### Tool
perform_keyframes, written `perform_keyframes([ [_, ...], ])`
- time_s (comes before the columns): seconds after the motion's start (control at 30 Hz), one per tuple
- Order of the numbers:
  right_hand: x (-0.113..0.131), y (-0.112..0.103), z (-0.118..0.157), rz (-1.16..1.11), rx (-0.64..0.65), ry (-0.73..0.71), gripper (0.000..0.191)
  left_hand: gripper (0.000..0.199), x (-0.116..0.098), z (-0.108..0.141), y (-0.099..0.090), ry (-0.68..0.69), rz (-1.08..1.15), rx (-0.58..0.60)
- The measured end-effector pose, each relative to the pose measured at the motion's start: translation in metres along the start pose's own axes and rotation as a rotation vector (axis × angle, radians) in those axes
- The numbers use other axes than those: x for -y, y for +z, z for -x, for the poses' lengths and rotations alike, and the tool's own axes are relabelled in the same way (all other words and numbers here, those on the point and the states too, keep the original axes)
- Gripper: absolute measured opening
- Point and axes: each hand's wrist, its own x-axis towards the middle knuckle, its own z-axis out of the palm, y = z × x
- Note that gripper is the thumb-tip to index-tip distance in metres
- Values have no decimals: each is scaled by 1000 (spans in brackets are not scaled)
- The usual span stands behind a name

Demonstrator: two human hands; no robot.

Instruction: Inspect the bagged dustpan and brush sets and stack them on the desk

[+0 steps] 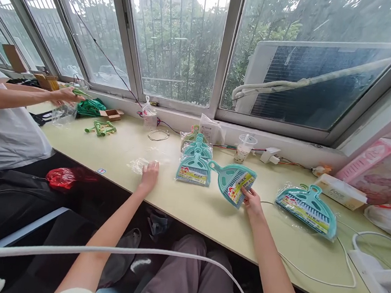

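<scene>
My right hand (253, 203) grips a teal dustpan-and-brush set (235, 183) by its wide edge, fingers over the printed card. The set is tilted above the table, its looped handle pointing left. At the table's front, my left hand (149, 178) has its fingers bent down on a crumpled clear plastic bag (137, 164); its fingertips are partly hidden. Between my hands, several similar dustpan sets (194, 167) lie in an overlapping row running back towards the window. Another wrapped dustpan set (307, 209) rests to the right of my right hand.
A lidded drink cup (244, 149) stands near the window ledge. White cables and a power strip (375, 277) lie at right, near a tissue box (341, 192). Green plastic parts (101, 128) lie at left, where another person's hands (68, 96) hold a green item. A white cable crosses the foreground.
</scene>
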Motion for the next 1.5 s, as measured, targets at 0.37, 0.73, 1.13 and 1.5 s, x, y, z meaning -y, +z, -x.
perform_keyframes([
  [0.37, -6, 5, -4, 3, 29, -1, 45, 59, -1, -10, -48, 31, 205, -224],
  [0.73, 8, 20, 15, 5, 162, -101, 54, 70, -156, -36, -57, 406, 217, -119],
  [1.13, 5, 19, 12, 26, -85, -144, 43, 47, -160, -47, -54, 412, 258, -88],
  [1.5, 5, 37, 26, 162, 60, -196, 49, 57, -161, -42, -57, 375, 131, -109],
])
